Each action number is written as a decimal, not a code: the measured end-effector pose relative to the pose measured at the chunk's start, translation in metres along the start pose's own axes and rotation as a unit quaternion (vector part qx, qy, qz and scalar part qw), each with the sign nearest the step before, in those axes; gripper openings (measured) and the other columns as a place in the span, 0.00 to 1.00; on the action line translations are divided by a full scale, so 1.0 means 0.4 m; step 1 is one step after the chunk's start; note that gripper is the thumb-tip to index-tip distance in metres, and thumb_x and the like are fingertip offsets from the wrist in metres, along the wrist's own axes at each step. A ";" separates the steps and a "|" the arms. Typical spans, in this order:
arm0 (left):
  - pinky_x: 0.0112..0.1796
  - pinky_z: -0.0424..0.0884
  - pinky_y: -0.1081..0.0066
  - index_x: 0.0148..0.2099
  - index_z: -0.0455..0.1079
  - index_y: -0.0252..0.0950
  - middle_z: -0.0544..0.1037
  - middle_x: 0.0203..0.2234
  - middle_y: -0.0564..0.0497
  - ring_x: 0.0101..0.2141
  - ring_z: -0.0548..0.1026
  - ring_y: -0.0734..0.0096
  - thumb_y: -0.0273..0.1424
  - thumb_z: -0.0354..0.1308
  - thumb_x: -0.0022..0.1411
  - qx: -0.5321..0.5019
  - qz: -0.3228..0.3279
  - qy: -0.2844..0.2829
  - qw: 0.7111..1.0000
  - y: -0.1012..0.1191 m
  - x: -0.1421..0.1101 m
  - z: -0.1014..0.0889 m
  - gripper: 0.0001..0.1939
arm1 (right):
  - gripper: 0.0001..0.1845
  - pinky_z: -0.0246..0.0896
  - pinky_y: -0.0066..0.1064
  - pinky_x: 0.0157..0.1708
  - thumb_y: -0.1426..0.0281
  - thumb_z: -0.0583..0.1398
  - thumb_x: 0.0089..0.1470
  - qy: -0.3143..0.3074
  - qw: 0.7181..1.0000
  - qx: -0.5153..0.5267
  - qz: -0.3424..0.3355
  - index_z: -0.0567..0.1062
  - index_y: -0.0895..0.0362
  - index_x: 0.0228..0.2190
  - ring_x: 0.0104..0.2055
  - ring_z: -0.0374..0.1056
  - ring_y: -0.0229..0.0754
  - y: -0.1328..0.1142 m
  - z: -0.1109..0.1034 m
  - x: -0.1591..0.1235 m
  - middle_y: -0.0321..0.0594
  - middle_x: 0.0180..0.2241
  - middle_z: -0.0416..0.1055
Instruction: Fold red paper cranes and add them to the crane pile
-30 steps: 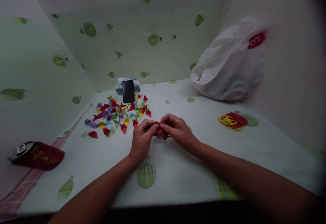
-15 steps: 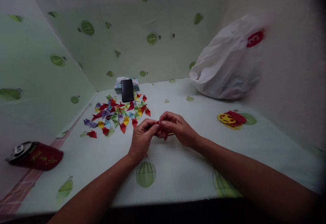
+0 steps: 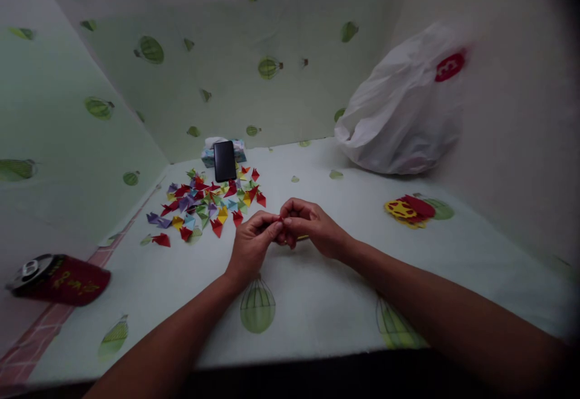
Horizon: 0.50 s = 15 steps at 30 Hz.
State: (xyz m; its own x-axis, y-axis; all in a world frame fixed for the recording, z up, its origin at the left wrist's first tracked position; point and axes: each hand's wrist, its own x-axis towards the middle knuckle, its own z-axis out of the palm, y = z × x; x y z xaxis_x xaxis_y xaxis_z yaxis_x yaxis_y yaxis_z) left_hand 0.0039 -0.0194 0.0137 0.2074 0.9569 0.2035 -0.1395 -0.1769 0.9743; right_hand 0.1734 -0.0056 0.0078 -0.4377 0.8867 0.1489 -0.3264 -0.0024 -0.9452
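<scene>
Both my hands meet over the middle of the table, fingertips pinched together on a small piece of red paper [image 3: 281, 220], most of it hidden by the fingers. My left hand [image 3: 254, 240] closes thumb and forefinger on its left side. From the other side, my right hand [image 3: 316, 225] pinches it with curled fingers. Under the right hand a yellow edge [image 3: 302, 238] shows; I cannot make out what it belongs to. Left of my hands lies a spread of small folded paper cranes [image 3: 216, 227] in red, yellow, purple, green and blue.
Behind the cranes a black phone [image 3: 225, 161] leans on a tissue box [image 3: 239, 151]. A red drink can [image 3: 61, 279] stands at the left. To the right are yellow and red paper cut-outs [image 3: 403, 210] and a large white plastic bag [image 3: 403, 109] against the wall.
The whole view has shifted slightly. My fingers have closed a little more over the red paper, so less of it shows.
</scene>
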 end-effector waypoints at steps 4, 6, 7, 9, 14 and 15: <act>0.29 0.74 0.73 0.35 0.78 0.34 0.75 0.26 0.54 0.25 0.75 0.75 0.33 0.68 0.59 -0.007 -0.010 -0.008 1.000 -0.005 0.002 -0.003 0.07 | 0.11 0.66 0.25 0.23 0.65 0.66 0.55 -0.005 1.000 -0.002 0.011 0.71 0.57 0.35 0.24 0.70 0.35 -0.002 -0.002 0.000 0.36 0.25 0.75; 0.30 0.74 0.73 0.35 0.78 0.34 0.76 0.25 0.54 0.25 0.75 0.75 0.33 0.68 0.59 -0.003 -0.013 -0.007 1.000 -0.005 0.003 -0.004 0.07 | 0.11 0.66 0.25 0.23 0.65 0.66 0.55 -0.005 1.000 -0.001 0.015 0.71 0.57 0.35 0.24 0.70 0.35 -0.003 -0.002 -0.001 0.35 0.25 0.75; 0.30 0.74 0.73 0.35 0.78 0.34 0.76 0.25 0.53 0.25 0.75 0.75 0.33 0.68 0.59 0.000 -0.012 -0.006 1.000 -0.005 0.003 -0.004 0.07 | 0.11 0.66 0.25 0.23 0.65 0.66 0.55 -0.004 1.000 0.001 0.016 0.71 0.57 0.35 0.24 0.70 0.35 -0.004 -0.002 -0.002 0.35 0.25 0.75; 0.30 0.74 0.73 0.35 0.78 0.34 0.76 0.26 0.53 0.25 0.75 0.75 0.34 0.68 0.59 0.007 -0.007 0.000 1.000 -0.003 0.003 -0.004 0.08 | 0.12 0.66 0.25 0.23 0.64 0.66 0.56 -0.004 1.000 0.004 0.019 0.71 0.57 0.35 0.24 0.70 0.35 -0.003 -0.003 -0.001 0.35 0.25 0.75; 0.30 0.74 0.73 0.35 0.78 0.33 0.76 0.25 0.53 0.25 0.75 0.75 0.35 0.68 0.58 0.009 -0.007 0.011 1.000 0.002 0.004 -0.003 0.09 | 0.14 0.66 0.26 0.24 0.63 0.67 0.54 -0.017 1.000 -0.009 0.008 0.70 0.57 0.36 0.25 0.70 0.36 0.001 -0.007 0.003 0.36 0.27 0.75; 0.30 0.74 0.73 0.35 0.78 0.33 0.76 0.24 0.53 0.25 0.75 0.75 0.35 0.68 0.58 0.005 -0.009 0.011 1.000 0.001 0.004 -0.003 0.09 | 0.14 0.66 0.27 0.24 0.63 0.66 0.54 -0.020 1.000 -0.017 0.006 0.69 0.57 0.36 0.25 0.70 0.36 0.000 -0.007 0.003 0.36 0.26 0.75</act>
State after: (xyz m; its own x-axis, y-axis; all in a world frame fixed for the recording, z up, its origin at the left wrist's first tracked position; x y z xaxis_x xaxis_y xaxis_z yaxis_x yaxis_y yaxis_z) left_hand 0.0031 -0.0176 0.0145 0.1885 0.9648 0.1831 -0.1258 -0.1612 0.9789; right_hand 0.1751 -0.0032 0.0072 -0.4751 0.8674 0.1482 -0.2921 0.0034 -0.9564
